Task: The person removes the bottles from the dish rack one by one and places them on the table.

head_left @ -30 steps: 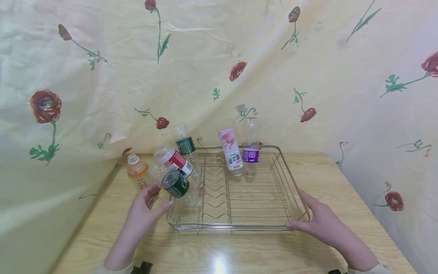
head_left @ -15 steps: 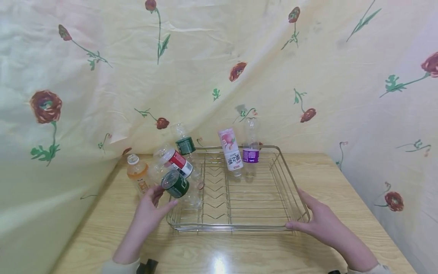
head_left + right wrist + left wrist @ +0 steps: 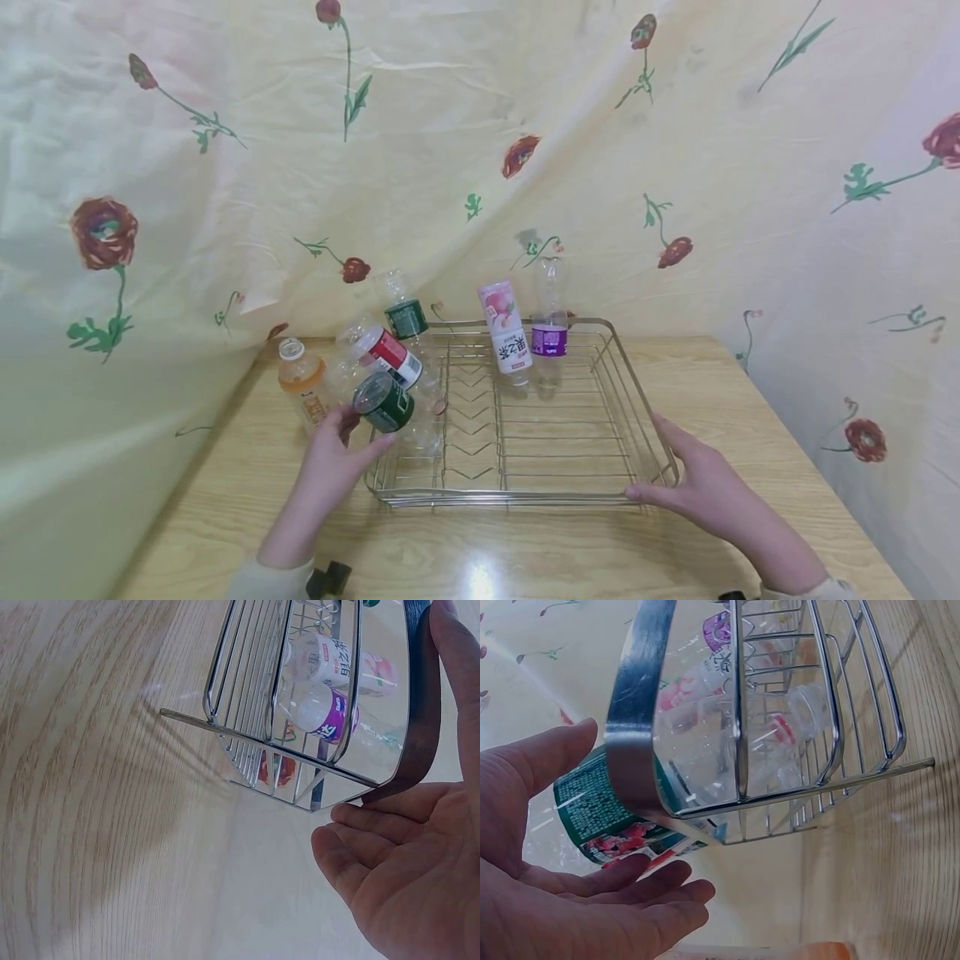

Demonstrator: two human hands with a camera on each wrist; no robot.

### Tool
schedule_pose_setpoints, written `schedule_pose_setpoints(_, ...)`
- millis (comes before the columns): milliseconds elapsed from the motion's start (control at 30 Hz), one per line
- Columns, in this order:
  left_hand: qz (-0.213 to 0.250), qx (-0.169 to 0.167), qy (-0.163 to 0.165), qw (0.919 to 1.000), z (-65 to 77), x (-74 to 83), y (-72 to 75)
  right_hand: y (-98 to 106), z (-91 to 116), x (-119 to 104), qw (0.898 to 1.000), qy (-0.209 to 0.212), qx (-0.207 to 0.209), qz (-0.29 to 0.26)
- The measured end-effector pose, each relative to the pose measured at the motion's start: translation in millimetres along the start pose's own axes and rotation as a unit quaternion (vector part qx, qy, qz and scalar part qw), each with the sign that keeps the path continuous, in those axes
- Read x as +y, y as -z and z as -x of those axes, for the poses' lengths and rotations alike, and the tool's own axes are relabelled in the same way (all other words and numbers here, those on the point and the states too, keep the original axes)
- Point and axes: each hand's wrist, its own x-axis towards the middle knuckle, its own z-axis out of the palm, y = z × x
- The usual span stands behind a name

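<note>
A wire dish rack [image 3: 525, 498] stands on the wooden table with several empty plastic bottles leaning in it. My left hand [image 3: 330, 454] is at its left front corner, thumb and fingers spread around the base of a clear bottle with a green label [image 3: 384, 402]. In the left wrist view the fingers lie beside that bottle [image 3: 592, 806], outside the rim; contact is hard to tell. My right hand [image 3: 701, 479] grips the rack's right front corner, thumb on the front rim. In the right wrist view its fingers curl below the metal rim [image 3: 420, 742].
An orange-labelled bottle [image 3: 302, 379] stands left of the rack. Inside lean a red-labelled bottle [image 3: 393, 357], another green-labelled bottle [image 3: 407, 318], a pink-and-white bottle [image 3: 506, 327] and a purple-labelled bottle [image 3: 550, 337]. A flowered cloth [image 3: 450, 167] hangs behind the table [image 3: 420, 558].
My left hand has moved right and slightly forward to the green-labelled bottle's base and the rack's corner. My right hand, the rack and the bottles have stayed in place.
</note>
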Motion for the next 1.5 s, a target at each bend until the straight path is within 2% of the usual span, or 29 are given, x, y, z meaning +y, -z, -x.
schedule_pose_setpoints(533, -0.039, 0.000, 0.018, 0.9991, -7.7, -3.0, -5.6, -2.2, 0.2, 3.1, 1.000, 0.007, 0.008, -0.001)
schedule_pose_setpoints(833, -0.034, -0.002, 0.018, 0.9993, -10.1, -5.9, -8.8, -3.0, 0.6, 5.6, 1.000, 0.002, 0.010, -0.002)
schedule_pose_setpoints(1100, -0.025, 0.005, 0.030, 0.9992, -11.5, -7.3, -11.3, -3.3, 0.7, 5.9, 1.000, 0.001, 0.009, -0.003)
schedule_pose_setpoints(1500, -0.013, 0.005, 0.028, 0.9995, -14.3, -4.2, -11.6, -2.6, 0.4, 2.6, 1.000, -0.001, 0.008, -0.001)
